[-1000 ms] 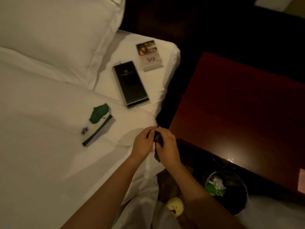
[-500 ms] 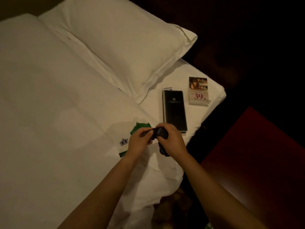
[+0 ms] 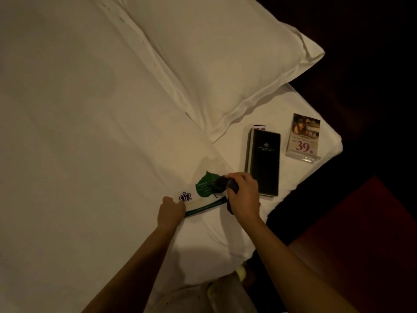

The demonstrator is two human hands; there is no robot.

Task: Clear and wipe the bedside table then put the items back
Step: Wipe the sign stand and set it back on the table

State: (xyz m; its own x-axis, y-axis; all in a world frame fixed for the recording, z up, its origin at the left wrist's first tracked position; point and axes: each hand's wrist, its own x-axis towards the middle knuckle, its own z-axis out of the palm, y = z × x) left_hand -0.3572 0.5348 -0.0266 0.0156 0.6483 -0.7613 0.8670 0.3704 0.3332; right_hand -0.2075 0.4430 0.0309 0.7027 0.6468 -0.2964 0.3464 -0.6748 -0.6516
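Observation:
On the white bed (image 3: 90,154) lie a white card with a green edge and a crown logo (image 3: 203,204), and on it a green leaf-shaped card (image 3: 204,184). My left hand (image 3: 170,212) pinches the card's left end. My right hand (image 3: 243,197) grips a dark wadded cloth (image 3: 222,184) just above the leaf card. Further right lie a black folder (image 3: 265,161) and a clear stand holding a "39" leaflet (image 3: 303,137). The dark red bedside table (image 3: 361,233) shows at the lower right.
A large white pillow (image 3: 225,64) lies at the head of the bed, above the folder. A dark gap separates the bed's corner from the table. Pale clothing shows at the bottom edge, below my arms.
My view has swung left from the table to the bed. My left hand let go of the cloth and dropped onto the white card; my right hand keeps hold of the cloth.

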